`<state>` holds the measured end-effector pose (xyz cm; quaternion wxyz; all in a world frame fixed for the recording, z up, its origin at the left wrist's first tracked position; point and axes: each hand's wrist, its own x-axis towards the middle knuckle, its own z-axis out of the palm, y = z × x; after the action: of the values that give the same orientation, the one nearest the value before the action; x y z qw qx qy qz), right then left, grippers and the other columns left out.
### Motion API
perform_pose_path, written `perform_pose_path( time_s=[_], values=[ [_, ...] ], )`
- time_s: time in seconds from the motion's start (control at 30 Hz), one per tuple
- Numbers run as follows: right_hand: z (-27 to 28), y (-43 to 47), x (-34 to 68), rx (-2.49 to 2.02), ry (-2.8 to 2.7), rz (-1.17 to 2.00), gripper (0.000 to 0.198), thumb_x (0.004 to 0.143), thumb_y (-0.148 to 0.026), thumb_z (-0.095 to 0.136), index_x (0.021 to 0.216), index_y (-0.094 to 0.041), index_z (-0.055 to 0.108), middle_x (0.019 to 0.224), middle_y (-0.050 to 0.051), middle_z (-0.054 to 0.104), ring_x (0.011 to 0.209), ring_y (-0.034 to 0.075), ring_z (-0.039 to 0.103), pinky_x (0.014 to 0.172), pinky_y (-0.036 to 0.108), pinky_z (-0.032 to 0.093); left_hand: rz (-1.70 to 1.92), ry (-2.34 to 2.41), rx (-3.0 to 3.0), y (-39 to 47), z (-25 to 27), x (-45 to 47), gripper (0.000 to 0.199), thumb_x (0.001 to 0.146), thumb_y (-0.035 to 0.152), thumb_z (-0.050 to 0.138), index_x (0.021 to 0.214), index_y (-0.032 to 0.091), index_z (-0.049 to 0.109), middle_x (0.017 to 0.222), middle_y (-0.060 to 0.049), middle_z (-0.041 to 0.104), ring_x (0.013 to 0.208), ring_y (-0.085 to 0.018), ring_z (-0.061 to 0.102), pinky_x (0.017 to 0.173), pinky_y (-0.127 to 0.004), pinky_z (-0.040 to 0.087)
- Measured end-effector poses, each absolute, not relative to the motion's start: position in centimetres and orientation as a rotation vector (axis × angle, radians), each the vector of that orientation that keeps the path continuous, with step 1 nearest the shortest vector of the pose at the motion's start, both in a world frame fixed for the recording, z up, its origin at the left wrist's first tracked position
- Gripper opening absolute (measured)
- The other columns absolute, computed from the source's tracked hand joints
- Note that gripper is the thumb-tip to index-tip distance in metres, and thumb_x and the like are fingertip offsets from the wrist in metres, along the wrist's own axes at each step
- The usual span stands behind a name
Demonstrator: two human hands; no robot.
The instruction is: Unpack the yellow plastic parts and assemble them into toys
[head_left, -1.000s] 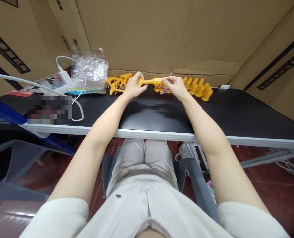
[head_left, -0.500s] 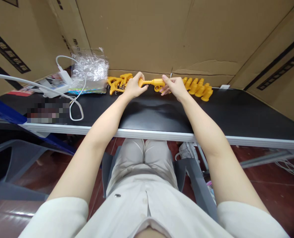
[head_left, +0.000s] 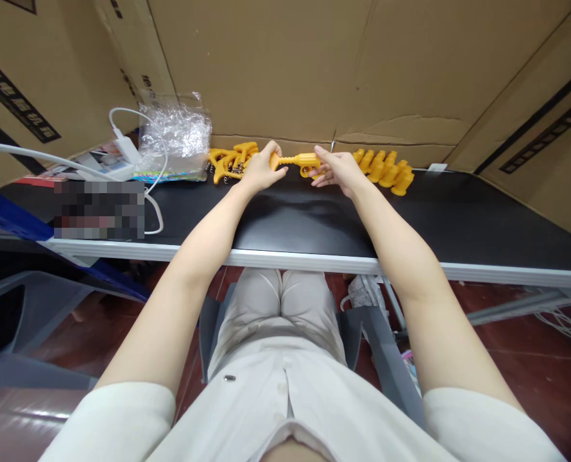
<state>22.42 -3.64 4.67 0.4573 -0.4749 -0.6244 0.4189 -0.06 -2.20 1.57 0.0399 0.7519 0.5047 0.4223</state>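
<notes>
A yellow plastic piece (head_left: 306, 160) with a narrow ribbed shaft and a thicker barrel-like end lies crosswise above the tabletop, between my two hands. My left hand (head_left: 260, 169) is closed around its left end, hiding that part. At the right end, my right hand (head_left: 337, 169) has its thumb and fingers closed on the barrel, with the other fingers loosely spread. A small round yellow ring shows just under the barrel. Left of my left hand lie several yellow handle-shaped parts (head_left: 228, 159) with metal springs. Beyond my right hand stand several yellow cylindrical parts (head_left: 386, 170).
Clear plastic bags (head_left: 174, 138) lie at the back left, beside a white cable (head_left: 158, 212) and a white adapter (head_left: 128, 149). Cardboard walls (head_left: 285, 70) enclose the back and sides of the black table (head_left: 487, 224). A blurred patch covers something at the front left.
My right hand's fingers have shifted slightly on the barrel and opened a little. The left hand keeps its hold, and the yellow piece stays almost in place.
</notes>
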Motion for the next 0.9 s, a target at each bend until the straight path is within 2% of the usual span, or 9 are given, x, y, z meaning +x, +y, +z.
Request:
perform_pose_path(
  time_s=[0.17,0.37,0.5,0.63,0.7,0.77,0.9],
  values=[
    [4.8,-3.3,22.6,-1.184,-1.502,1.098,0.065,0.08,-0.079,0.079,0.098,-0.017,0.072,0.073,0.006,0.073,0.06,0.02,0.074,0.064,0.033,0.067,1.254,1.527,2.349,-1.6,1.2,-0.3,0.028,0.084,0.023,0.073,0.108,0.026,0.061,0.089,-0.003,0.067,0.09,-0.025,0.071,0.084,-0.037,0.053],
    [4.4,-2.8,22.7,-1.214,-1.449,1.16,0.057,0.085,-0.072,0.079,0.099,-0.017,0.071,0.079,0.007,0.075,0.06,0.018,0.073,0.067,0.032,0.068,1.172,1.57,2.345,-1.2,0.8,-0.4,0.033,0.085,0.024,0.073,0.117,0.024,0.063,0.092,-0.004,0.068,0.092,-0.025,0.071,0.088,-0.038,0.054],
    [4.4,-3.0,22.3,-1.221,-1.397,1.177,0.055,0.088,-0.069,0.079,0.104,-0.018,0.069,0.076,0.004,0.074,0.057,0.016,0.071,0.065,0.031,0.067,1.156,1.539,2.35,-1.5,0.7,-0.7,0.048,0.088,0.031,0.074,0.133,0.025,0.059,0.098,-0.005,0.072,0.094,-0.025,0.073,0.09,-0.038,0.053],
    [4.7,-3.1,22.2,-1.222,-1.325,1.154,0.046,0.092,-0.063,0.078,0.103,-0.02,0.065,0.072,0.001,0.071,0.055,0.013,0.07,0.06,0.025,0.064,1.149,1.532,2.315,-1.1,0.5,-1.6,0.064,0.087,0.032,0.077,0.146,0.026,0.054,0.087,-0.002,0.07,0.085,-0.023,0.072,0.086,-0.035,0.053],
    [4.7,-2.9,22.3,-1.232,-1.29,1.116,0.044,0.093,-0.061,0.076,0.103,-0.02,0.063,0.074,0.001,0.072,0.056,0.013,0.07,0.058,0.023,0.063,1.16,1.551,2.312,-0.9,0.4,-1.9,0.06,0.087,0.029,0.076,0.144,0.026,0.057,0.082,-0.001,0.069,0.081,-0.022,0.07,0.085,-0.034,0.053],
    [4.5,-2.2,22.5,-1.241,-1.278,1.054,0.043,0.095,-0.061,0.073,0.105,-0.021,0.061,0.08,0.003,0.075,0.061,0.013,0.072,0.059,0.023,0.062,1.155,1.58,2.317,-0.7,0.4,-2.0,0.048,0.088,0.026,0.072,0.135,0.023,0.063,0.082,-0.002,0.069,0.081,-0.021,0.068,0.086,-0.034,0.053],
    [4.0,0.0,22.3,-1.251,-1.453,0.786,0.049,0.099,-0.065,0.065,0.122,-0.022,0.059,0.107,0.01,0.077,0.085,0.021,0.078,0.075,0.034,0.066,1.083,1.653,2.328,-0.9,0.6,-1.7,0.023,0.088,0.022,0.066,0.11,0.018,0.073,0.085,-0.005,0.07,0.084,-0.022,0.066,0.089,-0.035,0.053]
  ],
)
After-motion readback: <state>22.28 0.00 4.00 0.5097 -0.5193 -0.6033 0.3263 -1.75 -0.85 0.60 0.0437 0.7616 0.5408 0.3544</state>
